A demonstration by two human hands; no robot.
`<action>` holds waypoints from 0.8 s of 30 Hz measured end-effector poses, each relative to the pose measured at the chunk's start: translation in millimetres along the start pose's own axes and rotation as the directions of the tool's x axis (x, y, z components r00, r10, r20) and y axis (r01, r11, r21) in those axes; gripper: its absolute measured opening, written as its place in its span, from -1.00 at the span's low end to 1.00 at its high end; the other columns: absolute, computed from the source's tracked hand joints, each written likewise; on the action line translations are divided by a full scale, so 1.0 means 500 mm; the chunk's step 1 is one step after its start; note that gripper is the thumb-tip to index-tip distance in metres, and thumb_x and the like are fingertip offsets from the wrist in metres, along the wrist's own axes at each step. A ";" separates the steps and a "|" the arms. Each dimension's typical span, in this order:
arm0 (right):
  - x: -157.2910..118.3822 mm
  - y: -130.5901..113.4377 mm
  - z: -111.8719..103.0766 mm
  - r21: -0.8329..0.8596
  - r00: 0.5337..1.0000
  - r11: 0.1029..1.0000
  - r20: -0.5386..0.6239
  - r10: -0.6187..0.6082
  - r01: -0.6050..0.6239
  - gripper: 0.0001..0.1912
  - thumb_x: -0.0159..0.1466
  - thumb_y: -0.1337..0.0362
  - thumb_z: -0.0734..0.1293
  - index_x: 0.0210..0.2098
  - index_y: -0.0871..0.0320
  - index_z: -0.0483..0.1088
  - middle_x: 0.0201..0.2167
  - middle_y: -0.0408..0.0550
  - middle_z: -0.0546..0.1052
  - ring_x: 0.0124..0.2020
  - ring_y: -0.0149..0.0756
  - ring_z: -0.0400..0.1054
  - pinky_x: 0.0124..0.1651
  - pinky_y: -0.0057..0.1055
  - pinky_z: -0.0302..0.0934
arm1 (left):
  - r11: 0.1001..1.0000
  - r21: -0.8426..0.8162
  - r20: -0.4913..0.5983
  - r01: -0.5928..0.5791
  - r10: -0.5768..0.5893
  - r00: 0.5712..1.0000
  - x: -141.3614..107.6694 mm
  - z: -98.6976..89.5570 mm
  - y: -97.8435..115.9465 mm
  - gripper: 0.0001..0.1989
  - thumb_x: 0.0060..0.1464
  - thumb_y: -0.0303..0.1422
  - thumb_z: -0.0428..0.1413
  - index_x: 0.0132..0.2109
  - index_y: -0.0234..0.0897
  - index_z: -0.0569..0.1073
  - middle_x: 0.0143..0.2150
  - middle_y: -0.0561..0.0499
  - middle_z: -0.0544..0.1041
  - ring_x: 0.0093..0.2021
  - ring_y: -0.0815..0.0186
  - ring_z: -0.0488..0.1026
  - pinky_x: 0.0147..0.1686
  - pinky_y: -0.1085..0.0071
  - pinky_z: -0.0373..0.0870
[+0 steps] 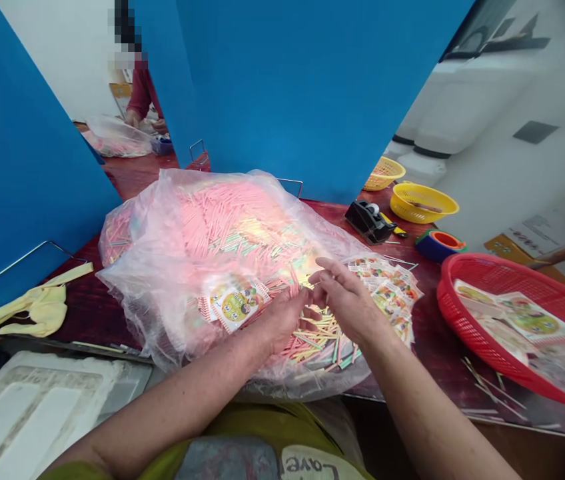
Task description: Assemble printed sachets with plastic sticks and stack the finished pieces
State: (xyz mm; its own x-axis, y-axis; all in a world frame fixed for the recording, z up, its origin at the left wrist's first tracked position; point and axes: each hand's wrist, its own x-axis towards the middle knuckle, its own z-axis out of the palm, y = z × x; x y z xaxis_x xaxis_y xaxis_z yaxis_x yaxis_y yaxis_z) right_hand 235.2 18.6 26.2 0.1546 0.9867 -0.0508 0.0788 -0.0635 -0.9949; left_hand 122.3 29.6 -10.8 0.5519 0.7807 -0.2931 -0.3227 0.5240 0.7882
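Note:
A large clear plastic bag [137,267] lies open on the table, filled with thin pastel sticks [212,213], mostly pink, with yellow and green ones among them. My left hand [285,320] is over the sticks, its fingers pinched around a few pink sticks [294,279] that point upward. Just to its right, my right hand [347,297] has its fingers apart and seems to hold nothing. Printed packets [237,303] rest on the bag left of my left hand. More small printed packets [387,287] are spread out beyond my right hand.
On the right stands a red basket [445,307] with packets inside. Behind it are a tape dispenser [370,221], tape rolls [437,245] and a yellow basket [422,203]. A yellow cloth item [47,310] lies left. Blue partitions [282,93] rise behind; a co-worker's sleeve [140,90] shows beyond.

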 end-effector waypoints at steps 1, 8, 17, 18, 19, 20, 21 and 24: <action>-0.002 0.006 0.018 -0.045 0.999 0.999 -0.025 -0.024 0.023 -0.54 0.16 0.12 0.20 0.02 0.16 0.21 -0.30 -0.07 0.41 -0.48 -0.41 0.29 -0.45 -0.40 0.22 | 0.996 -0.086 0.010 -0.022 0.023 1.000 0.003 0.000 -0.003 -0.69 0.00 -0.15 0.11 -0.26 -0.32 0.37 -0.31 0.00 0.44 -0.42 0.42 0.38 -0.42 0.47 0.30; -0.013 0.026 0.041 -0.430 0.891 0.826 -0.096 -0.443 0.364 -0.60 0.28 0.16 0.09 0.05 0.17 0.25 0.02 0.15 0.37 0.05 -0.15 0.26 0.08 -0.12 0.15 | 0.921 -0.389 0.040 -0.011 0.029 0.999 0.013 -0.017 -0.003 -0.68 -0.06 -0.19 0.19 -0.21 -0.30 0.41 -0.37 0.02 0.46 -0.34 0.35 0.41 -0.30 0.39 0.34; 0.060 -0.016 0.009 -0.485 0.942 0.861 0.335 0.020 0.155 -0.77 0.11 0.14 0.23 -0.37 0.13 0.43 -0.65 -0.22 0.37 -0.62 -0.43 0.21 -0.54 -0.47 0.12 | 0.990 0.095 0.189 0.100 -0.116 0.975 -0.003 -0.015 0.001 -0.73 -0.08 -0.24 0.17 -0.41 -0.30 0.24 -0.60 0.17 0.30 -0.68 0.53 0.18 -0.67 0.53 0.15; 0.062 -0.012 0.015 -0.440 0.944 0.889 0.327 0.031 0.124 -0.80 0.10 0.18 0.23 -0.40 0.13 0.42 -0.64 -0.22 0.38 -0.63 -0.46 0.18 -0.56 -0.48 0.09 | 0.986 0.118 0.186 0.117 -0.138 0.973 -0.006 -0.017 -0.002 -0.72 -0.10 -0.23 0.17 -0.41 -0.30 0.24 -0.60 0.17 0.30 -0.68 0.52 0.18 -0.67 0.53 0.14; 0.063 -0.008 0.015 -0.397 0.955 0.912 0.294 0.022 0.101 -0.81 0.08 0.21 0.22 -0.39 0.14 0.42 -0.61 -0.22 0.40 -0.62 -0.47 0.18 -0.55 -0.49 0.09 | 0.982 0.135 0.184 0.136 -0.159 0.970 -0.011 -0.019 -0.004 -0.70 -0.11 -0.21 0.18 -0.42 -0.30 0.25 -0.61 0.16 0.29 -0.68 0.53 0.17 -0.67 0.53 0.13; 0.062 -0.005 0.010 -0.360 0.970 0.929 0.243 0.004 0.086 -0.80 0.07 0.23 0.23 -0.36 0.14 0.42 -0.59 -0.21 0.42 -0.61 -0.46 0.20 -0.52 -0.48 0.10 | 0.977 0.150 0.182 0.152 -0.179 0.967 -0.016 -0.021 -0.006 -0.69 -0.12 -0.19 0.18 -0.43 -0.30 0.25 -0.60 0.16 0.29 -0.68 0.53 0.17 -0.67 0.52 0.13; 0.061 -0.002 -0.001 -0.334 0.982 0.940 0.187 -0.014 0.077 -0.78 0.06 0.23 0.23 -0.33 0.14 0.42 -0.58 -0.20 0.44 -0.58 -0.45 0.23 -0.49 -0.47 0.12 | 0.971 0.166 0.181 0.169 -0.199 0.963 -0.020 -0.023 -0.007 -0.68 -0.13 -0.17 0.18 -0.43 -0.31 0.26 -0.60 0.16 0.29 -0.68 0.53 0.16 -0.67 0.52 0.12; 0.043 0.007 -0.054 -0.401 0.991 0.907 0.092 -0.099 0.128 -0.80 0.09 0.17 0.24 -0.40 0.15 0.41 -0.57 -0.16 0.43 -0.51 -0.38 0.27 -0.43 -0.43 0.13 | 0.931 0.286 0.135 0.225 -0.272 0.953 -0.032 -0.023 -0.005 -0.67 -0.07 -0.13 0.12 -0.49 -0.31 0.27 -0.62 0.16 0.27 -0.70 0.54 0.12 -0.66 0.51 0.06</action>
State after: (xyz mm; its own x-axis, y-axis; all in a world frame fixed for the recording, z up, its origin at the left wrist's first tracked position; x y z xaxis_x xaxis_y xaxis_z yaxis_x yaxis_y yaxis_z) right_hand 265.6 35.6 24.1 0.0545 0.9977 0.0400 0.4863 0.0085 -0.8737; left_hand 105.5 19.7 -14.5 0.7174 0.5553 -0.4206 0.0435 0.5669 0.8227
